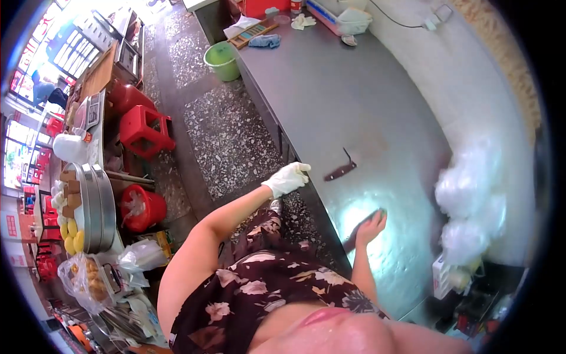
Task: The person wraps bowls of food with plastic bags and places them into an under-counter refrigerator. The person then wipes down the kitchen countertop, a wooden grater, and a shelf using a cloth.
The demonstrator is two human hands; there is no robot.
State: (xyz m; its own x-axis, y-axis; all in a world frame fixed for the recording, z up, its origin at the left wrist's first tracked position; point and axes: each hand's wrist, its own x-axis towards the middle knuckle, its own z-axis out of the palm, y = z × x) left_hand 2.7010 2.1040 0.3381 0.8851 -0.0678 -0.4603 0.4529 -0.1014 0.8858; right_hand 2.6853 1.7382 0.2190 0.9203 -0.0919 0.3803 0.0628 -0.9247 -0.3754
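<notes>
My left hand (287, 180), in a white glove, is at the near edge of the grey metal table (354, 100). Its fingers are curled together and nothing shows in them. Bare and lower on the right, my right hand (371, 227) grips a long, dark, flat object (352, 240) over a bright reflection on the tabletop; exactly what the object is cannot be made out. Between and beyond the hands lies a dark brown tool (341, 172) with a thin, dark piece sticking up from one end. Neither hand touches that tool.
Clear plastic bags (471, 194) lie along the wall at right. A blue cloth (265, 41) and a wooden rack (252, 33) are at the far end, beside a green bucket (223, 61). Left are red stools (144, 131), a red bucket (143, 207) and round metal trays (97, 206).
</notes>
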